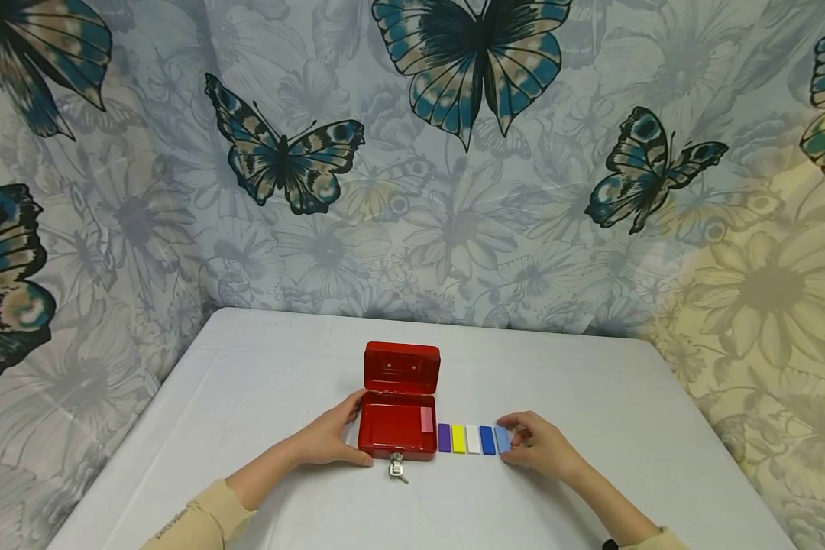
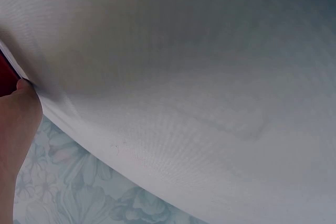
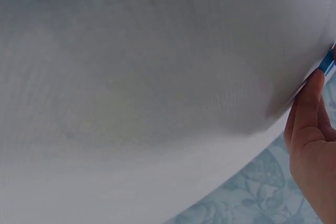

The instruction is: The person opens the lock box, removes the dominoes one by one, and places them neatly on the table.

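Note:
A red metal cash box (image 1: 392, 428) stands with its lid (image 1: 402, 368) raised, a pink block (image 1: 426, 419) lying inside along the right wall. My left hand (image 1: 328, 438) grips the box's left side, thumb at the front corner and fingers toward the back. Beside the box runs a row of flat blocks: purple (image 1: 444, 438), yellow (image 1: 458, 438), white (image 1: 473, 439), dark blue (image 1: 487, 440) and light blue (image 1: 503, 439). At the row's right end, my right hand (image 1: 541, 449) pinches the light blue block between thumb and fingers. The right wrist view catches only a blue edge (image 3: 327, 62) at the fingertips.
A small padlock (image 1: 396, 466) with a key hangs at the box's front. White cloth covers the table (image 1: 302, 351), and its far edge meets a wall hanging (image 1: 454, 229) printed with butterflies and flowers.

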### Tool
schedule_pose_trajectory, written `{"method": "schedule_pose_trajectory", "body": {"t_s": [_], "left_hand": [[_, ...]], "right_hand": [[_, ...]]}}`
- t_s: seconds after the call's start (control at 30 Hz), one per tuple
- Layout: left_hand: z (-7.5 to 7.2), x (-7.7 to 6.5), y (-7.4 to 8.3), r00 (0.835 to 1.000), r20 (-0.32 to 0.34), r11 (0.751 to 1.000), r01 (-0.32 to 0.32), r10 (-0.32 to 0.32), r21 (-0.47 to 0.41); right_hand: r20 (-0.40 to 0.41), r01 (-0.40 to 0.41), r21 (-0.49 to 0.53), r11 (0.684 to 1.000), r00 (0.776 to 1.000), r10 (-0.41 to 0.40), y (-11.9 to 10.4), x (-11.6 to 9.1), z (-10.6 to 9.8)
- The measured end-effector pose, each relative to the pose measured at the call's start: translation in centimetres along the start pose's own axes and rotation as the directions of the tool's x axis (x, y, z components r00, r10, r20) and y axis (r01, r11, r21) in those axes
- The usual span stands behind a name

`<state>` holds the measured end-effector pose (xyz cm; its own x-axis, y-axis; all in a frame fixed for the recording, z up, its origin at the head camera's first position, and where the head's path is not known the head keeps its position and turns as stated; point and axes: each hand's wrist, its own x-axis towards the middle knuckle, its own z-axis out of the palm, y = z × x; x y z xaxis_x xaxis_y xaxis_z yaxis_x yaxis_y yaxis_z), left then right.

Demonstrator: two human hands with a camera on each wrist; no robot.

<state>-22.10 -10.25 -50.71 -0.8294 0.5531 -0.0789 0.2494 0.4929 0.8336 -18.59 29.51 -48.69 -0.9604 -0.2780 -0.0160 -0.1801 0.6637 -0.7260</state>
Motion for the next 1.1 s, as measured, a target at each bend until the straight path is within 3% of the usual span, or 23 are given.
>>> {"method": "schedule_pose_trajectory", "body": {"t_s": [0.47, 1.1], "left_hand": [[0.05, 0.07, -0.11, 1.0, -0.003, 1.0, -0.011, 0.011, 0.018], [0.08, 0.08, -0.26, 1.0, -0.007, 1.0, -0.017, 0.018, 0.014]], "right_hand": [[0.03, 0.03, 0.019, 0.999, 0.999, -0.03, 0.02, 0.04, -0.27], [0.017, 0.002, 0.003, 1.0, 1.0, -0.002, 0.02, -0.01, -0.1]]}}
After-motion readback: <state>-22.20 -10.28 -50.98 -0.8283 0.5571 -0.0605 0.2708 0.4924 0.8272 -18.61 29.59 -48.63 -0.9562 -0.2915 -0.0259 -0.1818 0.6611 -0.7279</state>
